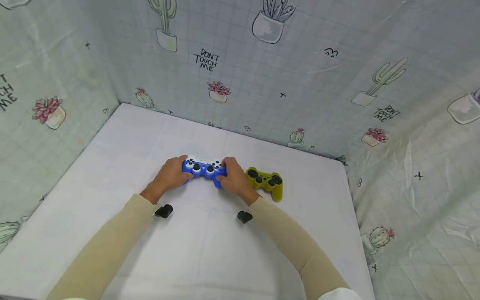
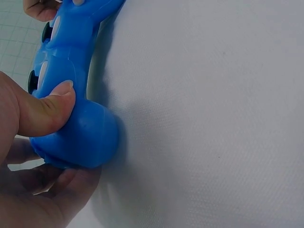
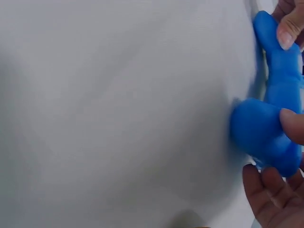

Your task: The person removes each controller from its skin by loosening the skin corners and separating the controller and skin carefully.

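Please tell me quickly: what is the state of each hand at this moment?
Left hand: closed around the left grip of the blue game controller.
Right hand: closed around its right grip.

The left hand [image 1: 170, 175] and right hand [image 1: 234, 177] cover both grips of the blue controller [image 1: 203, 168]. Each wrist view cuts the controller and hands at the edge. The right wrist view is blurred.
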A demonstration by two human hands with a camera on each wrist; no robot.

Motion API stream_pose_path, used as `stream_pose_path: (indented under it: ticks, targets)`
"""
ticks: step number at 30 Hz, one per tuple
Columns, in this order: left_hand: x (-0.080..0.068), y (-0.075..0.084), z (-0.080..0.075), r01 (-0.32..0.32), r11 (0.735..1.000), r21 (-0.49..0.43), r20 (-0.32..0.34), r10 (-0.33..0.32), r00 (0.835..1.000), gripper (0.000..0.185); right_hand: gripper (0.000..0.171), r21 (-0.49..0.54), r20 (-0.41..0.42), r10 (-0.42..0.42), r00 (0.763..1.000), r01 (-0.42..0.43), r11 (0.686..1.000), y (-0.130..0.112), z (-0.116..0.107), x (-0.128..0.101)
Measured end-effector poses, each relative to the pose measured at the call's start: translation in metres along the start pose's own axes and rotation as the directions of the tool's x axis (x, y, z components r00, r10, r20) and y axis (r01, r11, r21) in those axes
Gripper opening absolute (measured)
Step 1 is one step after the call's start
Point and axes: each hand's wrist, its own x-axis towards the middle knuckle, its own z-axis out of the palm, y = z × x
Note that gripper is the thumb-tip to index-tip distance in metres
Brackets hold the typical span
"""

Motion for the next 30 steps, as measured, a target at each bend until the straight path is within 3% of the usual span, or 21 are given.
stream_pose_path:
  ticks: [6, 12, 19, 30]
  targets:
    - [0.000, 0.000, 0.000, -0.001, 1.000, 0.005, 0.004, 0.001, 1.000, 0.078, 0.035, -0.072, -0.004, -0.111, 0.994, 0.110, 0.991, -0.005, -0.008, 0.004]
    - [-0.001, 0.001, -0.001, 0.001, 1.000, 0.012, -0.004, -0.001, 1.000, 0.078, 0.022, -0.004, 0.000, -0.216, 0.976, 0.216, 0.976, -0.015, -0.015, 0.016]
    - [-0.001, 0.001, -0.001, 0.039, 0.999, 0.006, 0.006, -0.039, 0.999, 0.078, 0.021, 0.053, 0.057, -0.145, 0.988, 0.142, 0.988, -0.027, -0.022, 0.031]
    - [-0.002, 0.002, -0.001, 0.044, 0.999, -0.002, 0.008, -0.044, 0.999, 0.078, 0.019, -0.049, 0.127, -0.140, 0.982, 0.147, 0.988, -0.038, -0.017, 0.045]
